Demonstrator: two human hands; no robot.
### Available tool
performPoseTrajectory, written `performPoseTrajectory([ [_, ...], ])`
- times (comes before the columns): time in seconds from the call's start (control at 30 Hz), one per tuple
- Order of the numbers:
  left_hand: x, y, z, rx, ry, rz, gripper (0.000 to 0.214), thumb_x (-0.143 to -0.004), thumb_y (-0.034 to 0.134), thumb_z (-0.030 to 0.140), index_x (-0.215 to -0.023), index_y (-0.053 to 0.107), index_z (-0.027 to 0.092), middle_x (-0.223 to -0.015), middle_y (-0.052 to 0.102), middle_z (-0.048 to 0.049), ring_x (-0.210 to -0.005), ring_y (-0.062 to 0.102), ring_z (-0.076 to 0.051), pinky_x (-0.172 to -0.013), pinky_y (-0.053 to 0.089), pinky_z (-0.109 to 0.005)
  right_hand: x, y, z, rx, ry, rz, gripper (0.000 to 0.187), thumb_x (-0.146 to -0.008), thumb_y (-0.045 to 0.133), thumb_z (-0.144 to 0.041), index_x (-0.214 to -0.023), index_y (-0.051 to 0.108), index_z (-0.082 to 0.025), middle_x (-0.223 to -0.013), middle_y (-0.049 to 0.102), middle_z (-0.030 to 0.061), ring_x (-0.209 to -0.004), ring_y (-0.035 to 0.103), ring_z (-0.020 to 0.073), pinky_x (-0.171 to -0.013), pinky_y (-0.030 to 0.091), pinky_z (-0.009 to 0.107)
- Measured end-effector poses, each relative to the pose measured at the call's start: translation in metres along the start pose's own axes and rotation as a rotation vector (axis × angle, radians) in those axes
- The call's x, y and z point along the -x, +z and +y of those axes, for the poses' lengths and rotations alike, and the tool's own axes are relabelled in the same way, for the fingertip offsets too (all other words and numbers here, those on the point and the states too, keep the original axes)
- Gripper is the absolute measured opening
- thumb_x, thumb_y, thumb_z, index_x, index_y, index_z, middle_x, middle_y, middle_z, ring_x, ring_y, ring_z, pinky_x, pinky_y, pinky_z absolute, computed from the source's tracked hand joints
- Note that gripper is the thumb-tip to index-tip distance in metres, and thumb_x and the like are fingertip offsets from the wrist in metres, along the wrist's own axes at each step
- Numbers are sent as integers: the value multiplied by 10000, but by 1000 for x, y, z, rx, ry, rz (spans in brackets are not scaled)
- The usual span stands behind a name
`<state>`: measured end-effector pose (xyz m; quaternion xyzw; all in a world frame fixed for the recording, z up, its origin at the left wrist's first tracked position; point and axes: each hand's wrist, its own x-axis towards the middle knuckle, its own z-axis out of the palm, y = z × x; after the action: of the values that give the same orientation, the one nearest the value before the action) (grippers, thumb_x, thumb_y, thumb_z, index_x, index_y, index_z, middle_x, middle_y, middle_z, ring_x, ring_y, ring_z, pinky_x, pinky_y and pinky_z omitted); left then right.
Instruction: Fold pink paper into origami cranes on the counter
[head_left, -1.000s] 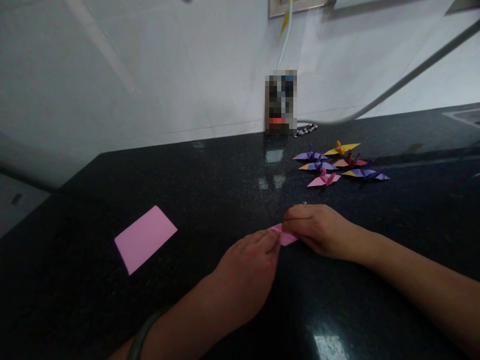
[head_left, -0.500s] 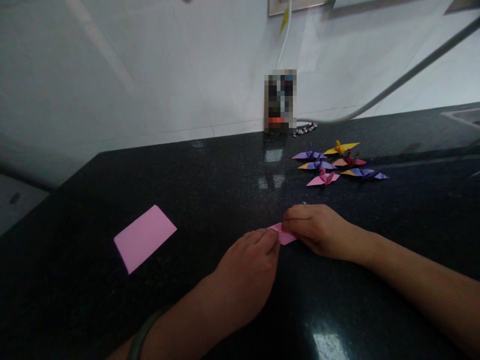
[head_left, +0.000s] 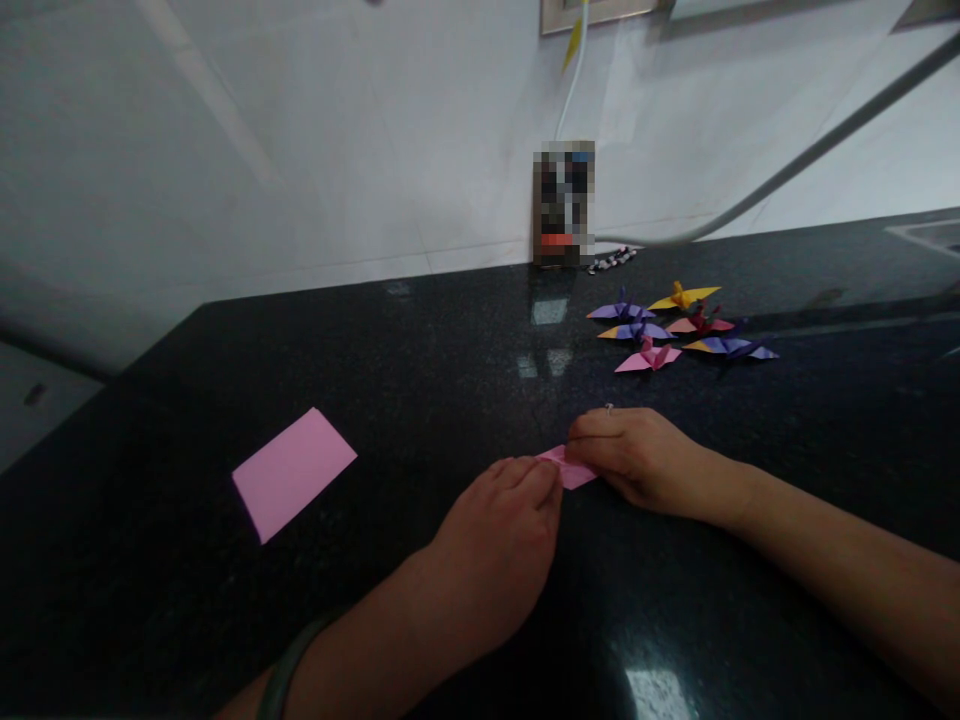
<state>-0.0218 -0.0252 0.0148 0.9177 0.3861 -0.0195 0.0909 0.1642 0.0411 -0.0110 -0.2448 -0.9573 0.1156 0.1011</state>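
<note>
A small folded pink paper (head_left: 577,474) lies on the dark countertop between my two hands, mostly covered by fingers. My left hand (head_left: 504,540) is closed on its left side, fingertips pressed down on the edge. From the right, my right hand (head_left: 637,455) pinches the upper right part of the same paper; a ring shows on one finger. A bangle (head_left: 289,665) circles my left wrist. How the paper is folded underneath my fingers is hidden.
A stack of pink paper (head_left: 294,476) lies to the left on the black countertop (head_left: 420,380). Several folded paper cranes (head_left: 649,357) in purple, yellow, red and pink stand behind my right hand. A blurred-out upright object (head_left: 564,205) leans at the wall near a grey cable (head_left: 795,165).
Both hands stay on the folded pink paper with hardly any movement. The whole view has shifted very slightly.
</note>
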Motion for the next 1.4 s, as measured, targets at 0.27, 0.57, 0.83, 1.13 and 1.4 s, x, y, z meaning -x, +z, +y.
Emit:
performPoseTrajectory([
  [0.27,1,-2,1,-32,-2,-6,379,-794,284,106,-1154,397,81,-1151,474,-115,-1068,399,-207,-908,321,-386,-3,-4,-3,22,4,-27,238,-766,407,-71,-893,591,-155,-831,563,60,-786,507,168,-701,387,285],
  [0.57,0,0,2,-43,1,-25,378,-797,298,111,-1159,399,73,-1111,485,-120,-1050,407,-219,-902,327,-402,8,-14,-13,-111,48,-26,200,-773,461,-144,-888,622,-167,-886,547,60,-780,508,151,-704,400,275],
  [0.83,0,-1,1,-41,-1,-35,365,-792,311,110,-1143,412,81,-1106,490,-119,-1056,411,-218,-910,325,-406,8,-15,-11,-122,54,-8,187,-767,507,-211,-899,632,-173,-888,561,59,-793,525,154,-710,417,282],
  [1.13,3,2,0,6,-4,-6,388,-798,294,104,-1182,346,104,-1172,462,-115,-1125,370,-195,-901,347,-344,9,-12,-10,-67,31,11,208,-798,473,-234,-915,636,-181,-882,572,58,-769,547,146,-693,442,271],
  [1.4,3,2,-1,32,-25,-13,378,-799,293,102,-1171,362,113,-1137,485,-103,-1083,407,-192,-875,364,-332,8,-12,-7,-17,-4,-20,217,-817,450,-248,-921,632,-191,-868,579,48,-764,550,142,-690,431,266],
])
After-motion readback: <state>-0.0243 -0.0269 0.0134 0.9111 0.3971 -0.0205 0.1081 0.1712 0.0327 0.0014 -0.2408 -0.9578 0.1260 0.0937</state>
